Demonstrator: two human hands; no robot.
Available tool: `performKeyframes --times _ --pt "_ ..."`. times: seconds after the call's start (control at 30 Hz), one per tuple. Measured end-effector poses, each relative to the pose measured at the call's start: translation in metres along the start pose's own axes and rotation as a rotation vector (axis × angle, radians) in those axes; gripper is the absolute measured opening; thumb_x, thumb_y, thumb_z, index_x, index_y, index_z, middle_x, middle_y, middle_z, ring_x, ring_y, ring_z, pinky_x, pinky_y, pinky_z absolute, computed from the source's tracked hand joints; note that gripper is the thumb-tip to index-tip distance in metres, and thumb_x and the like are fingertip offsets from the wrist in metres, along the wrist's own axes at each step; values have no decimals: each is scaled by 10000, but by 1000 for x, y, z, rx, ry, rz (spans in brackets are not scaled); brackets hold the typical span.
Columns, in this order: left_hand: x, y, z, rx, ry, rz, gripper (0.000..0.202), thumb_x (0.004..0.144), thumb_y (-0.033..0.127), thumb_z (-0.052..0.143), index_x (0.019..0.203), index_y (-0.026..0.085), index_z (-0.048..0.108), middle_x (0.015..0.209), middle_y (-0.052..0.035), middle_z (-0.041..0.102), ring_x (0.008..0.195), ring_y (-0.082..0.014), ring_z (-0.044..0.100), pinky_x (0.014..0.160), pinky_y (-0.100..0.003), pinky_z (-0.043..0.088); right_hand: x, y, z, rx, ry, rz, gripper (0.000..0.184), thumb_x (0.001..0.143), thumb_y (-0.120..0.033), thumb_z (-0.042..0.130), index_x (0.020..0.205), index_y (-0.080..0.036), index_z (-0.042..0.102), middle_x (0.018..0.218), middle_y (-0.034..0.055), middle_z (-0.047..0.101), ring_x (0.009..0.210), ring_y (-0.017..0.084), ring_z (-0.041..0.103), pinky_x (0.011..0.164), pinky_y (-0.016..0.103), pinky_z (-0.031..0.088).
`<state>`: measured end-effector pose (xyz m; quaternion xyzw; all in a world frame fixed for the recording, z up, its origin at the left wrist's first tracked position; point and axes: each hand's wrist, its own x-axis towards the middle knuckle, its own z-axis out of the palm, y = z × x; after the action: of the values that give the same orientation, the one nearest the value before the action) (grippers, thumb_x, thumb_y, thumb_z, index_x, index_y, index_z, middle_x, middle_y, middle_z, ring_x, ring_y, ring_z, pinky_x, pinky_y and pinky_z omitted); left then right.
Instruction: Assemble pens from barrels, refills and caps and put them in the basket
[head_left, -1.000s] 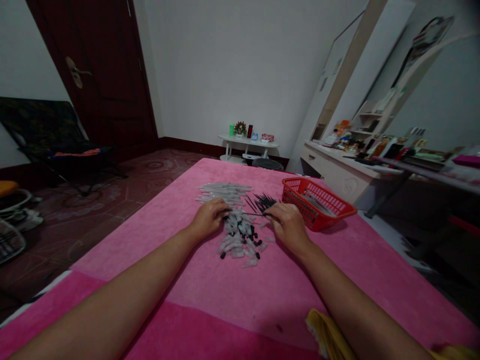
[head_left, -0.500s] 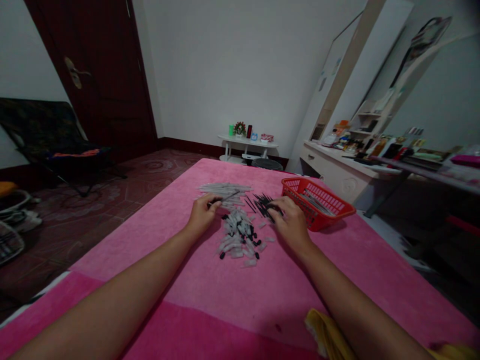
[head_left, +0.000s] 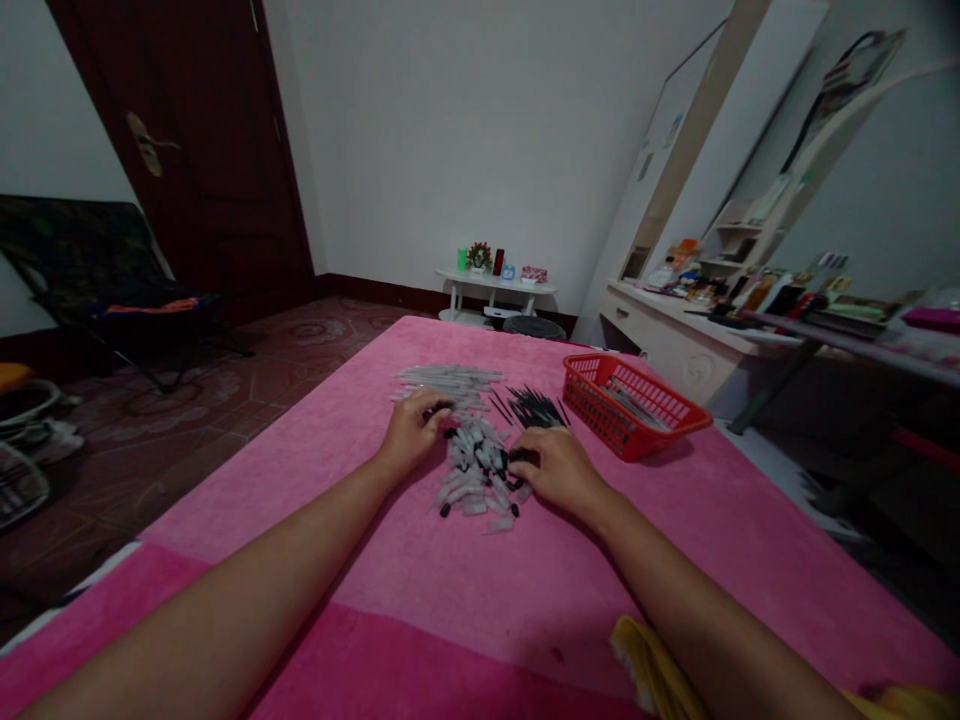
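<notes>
A pile of small clear and black caps (head_left: 480, 470) lies in the middle of the pink cloth (head_left: 360, 560). Behind it lie a row of clear tubes (head_left: 450, 380) and a bunch of thin black refills (head_left: 536, 405). My left hand (head_left: 412, 430) rests at the left edge of the cap pile with its fingers curled, pinching a thin tube near the clear row. My right hand (head_left: 551, 465) lies on the right edge of the cap pile, fingers bent down onto the small pieces; what it holds is hidden.
A red plastic basket (head_left: 637, 410) with several finished pens stands at the right of the cloth. A yellow cloth (head_left: 652, 670) lies by my right forearm. Beyond are a white side table (head_left: 499, 285), a cluttered dresser (head_left: 675, 330), a dark door (head_left: 202, 150) and a folding chair (head_left: 105, 270).
My right hand has come back from the black refills down to the cap pile. My left hand has stayed at the clear tubes, drawing slightly nearer.
</notes>
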<state>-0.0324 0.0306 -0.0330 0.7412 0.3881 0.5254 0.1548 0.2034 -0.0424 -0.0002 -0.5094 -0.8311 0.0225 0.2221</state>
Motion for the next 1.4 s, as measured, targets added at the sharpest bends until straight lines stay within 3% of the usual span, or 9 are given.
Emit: performKeyframes --times 0.27,0.4,0.5,0.6,1.0,1.2,1.4 --pt "-3 5 1 52 -100 132 148 850 239 578 896 165 698 823 -65 646 806 -181 586 732 -303 457 0 0 4 26 -41 43 64 699 -200 700 757 -221 714 778 20 709 742 175 629 668 275 401" --pt "-4 8 2 70 -147 162 168 868 257 559 915 171 696 815 -66 629 783 -173 574 703 -293 453 4 -2 5 404 71 200 40 702 -198 639 725 -177 665 694 14 670 646 157 606 599 261 432" --pt "-6 12 3 49 -173 198 174 875 249 547 934 174 692 832 -68 627 794 -170 580 710 -291 455 6 -3 5 766 190 318 135 693 -269 645 779 -168 621 704 16 657 617 158 613 565 268 477" --pt "-7 19 5 34 -206 216 167 870 227 548 941 176 690 847 -67 628 813 -172 585 732 -293 458 8 -5 6 906 255 350 202 661 -307 683 790 -175 602 712 23 657 637 170 632 581 288 513" --pt "-10 24 9 39 -264 219 163 861 209 553 951 179 685 841 -62 618 799 -167 574 718 -281 446 7 -8 6 600 307 242 102 699 -205 601 785 -177 648 782 30 684 727 173 631 666 289 495" --pt "-11 25 8 74 -290 214 161 865 222 549 933 170 685 823 -62 618 781 -167 566 700 -278 433 4 -9 5 360 346 112 103 748 -158 581 800 -195 662 815 36 695 782 184 632 734 302 473" --pt "-11 26 8 49 -301 215 166 873 218 539 933 154 680 818 -59 615 781 -163 561 710 -278 428 4 -8 6 312 372 62 97 754 -127 593 795 -188 657 811 32 693 780 183 629 729 295 464"
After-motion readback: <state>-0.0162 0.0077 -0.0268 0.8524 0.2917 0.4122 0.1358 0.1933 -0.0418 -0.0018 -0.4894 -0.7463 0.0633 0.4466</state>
